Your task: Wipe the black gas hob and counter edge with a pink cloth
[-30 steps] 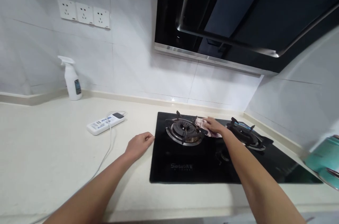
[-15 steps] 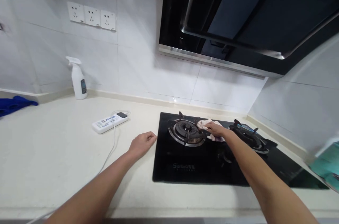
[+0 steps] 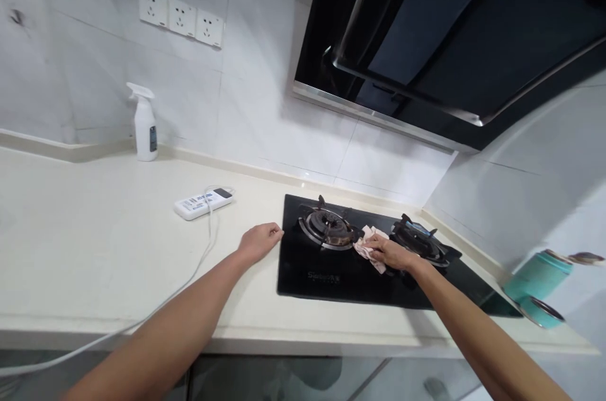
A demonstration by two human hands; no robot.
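Curled loosely, my left hand (image 3: 259,242) rests on the countertop against the left edge of the black glass gas stove (image 3: 303,275). No object shows in its fingers. Between the two burners, my right hand (image 3: 391,252) presses a crumpled, pale pinkish cloth (image 3: 367,248) onto the glass. The cloth lies beside the right side of the left burner (image 3: 326,227), close to its pan support. To the right of that hand is the right burner (image 3: 421,243). Part of the stove behind my right forearm is hidden.
A white spray bottle (image 3: 146,129) stands by the wall. A white power strip (image 3: 203,204) with a trailing cord lies on the countertop (image 3: 95,237). Black range hood (image 3: 426,28) overhangs the stove. Turquoise containers (image 3: 540,278) stand at right; wall sockets (image 3: 182,17) are above.
My right hand has moved the cloth toward me across the glass, away from the left burner's back right side. My left hand stays at the stove's edge. The view has tilted and shifted.
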